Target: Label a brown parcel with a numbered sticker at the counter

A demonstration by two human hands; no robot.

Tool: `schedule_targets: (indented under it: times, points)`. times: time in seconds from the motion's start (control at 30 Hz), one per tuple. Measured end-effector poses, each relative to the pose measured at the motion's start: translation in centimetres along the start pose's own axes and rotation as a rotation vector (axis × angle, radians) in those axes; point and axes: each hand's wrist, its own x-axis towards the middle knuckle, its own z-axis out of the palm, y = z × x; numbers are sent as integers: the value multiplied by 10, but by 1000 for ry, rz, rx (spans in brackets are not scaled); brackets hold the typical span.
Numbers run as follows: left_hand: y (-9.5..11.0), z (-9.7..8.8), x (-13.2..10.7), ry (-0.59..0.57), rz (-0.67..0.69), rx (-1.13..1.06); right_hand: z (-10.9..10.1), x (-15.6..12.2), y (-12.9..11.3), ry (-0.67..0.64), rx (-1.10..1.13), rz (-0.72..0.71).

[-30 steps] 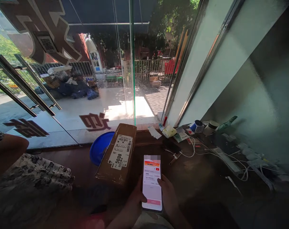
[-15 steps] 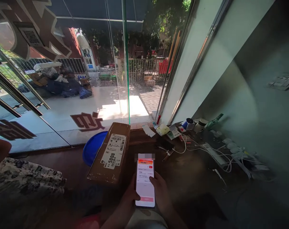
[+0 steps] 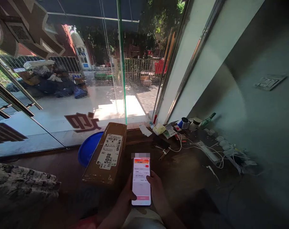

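Note:
A smartphone point(image 3: 141, 182) with a lit white and orange screen is upright low in the middle of the view. My left hand point(image 3: 127, 195) grips its left edge, thumb on the screen's side. My right hand point(image 3: 157, 192) wraps its right edge, thumb resting on the screen. Just left of the phone a long brown cardboard parcel point(image 3: 105, 155) lies on the dark wooden counter point(image 3: 184, 175), its white label reading 5008 facing up. A blue round plastic lid point(image 3: 88, 151) lies partly under the parcel.
White cables, a power strip point(image 3: 207, 152) and plugs sprawl over the counter's right side by the wall. Small tape rolls, papers and a yellow packet point(image 3: 159, 128) sit at the back. Glass doors stand ahead. A patterned cloth point(image 3: 20, 184) covers something at left.
The view has swung right and slightly up, so everything slid left and down. Both hands keep holding the phone; the parcel has not moved on the counter.

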Motion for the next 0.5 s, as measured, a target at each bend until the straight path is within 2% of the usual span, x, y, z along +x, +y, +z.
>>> schedule_targets:
  times: [0.2, 0.3, 0.5]
  points:
    - [3, -1, -3, -49, -38, -45, -1, 4, 2, 23, -32, -2]
    - [5, 2, -5, -32, -22, -47, 0, 5, 1, 11, -25, 4]
    - [5, 5, -6, -38, -24, -48, 5, -1, -13, 50, -32, 45]
